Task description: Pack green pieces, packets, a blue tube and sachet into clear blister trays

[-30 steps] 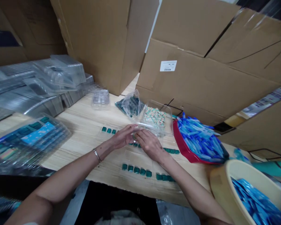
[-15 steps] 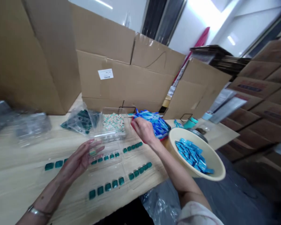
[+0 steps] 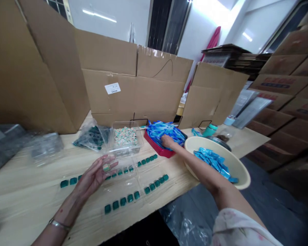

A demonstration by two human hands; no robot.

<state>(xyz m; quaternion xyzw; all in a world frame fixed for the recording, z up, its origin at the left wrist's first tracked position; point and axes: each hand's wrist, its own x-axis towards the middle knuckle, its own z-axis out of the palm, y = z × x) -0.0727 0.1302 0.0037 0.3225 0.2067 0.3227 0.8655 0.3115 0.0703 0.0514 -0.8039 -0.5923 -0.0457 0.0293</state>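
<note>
My left hand [image 3: 96, 174] is held palm up over the near side of the table, its fingers curved around a small pale green-and-white square piece [image 3: 106, 167]. Beneath and beside it, clear plastic trays [image 3: 125, 185] carry rows of dark green square pieces [image 3: 123, 201]. Farther right, my right hand [image 3: 167, 141] reaches down into a heap of slim blue-and-white sticks [image 3: 156, 130] in a red tray [image 3: 157, 148]. Its fingers are bent together, and the tips are hidden among the sticks, so what they grip cannot be made out.
A clear box of small pale pieces [image 3: 125, 136] stands behind my left hand, beside a bag of dark green pieces [image 3: 91, 138]. At right is a cream basin [image 3: 242, 171] with blue packets [image 3: 213, 159]. Cardboard panels [image 3: 156, 92] wall off the back; clear containers [image 3: 46, 148] sit left.
My right hand has moved from the left side of the stick heap rightward into it. My left hand still holds the small square piece. The camera view has shifted slightly.
</note>
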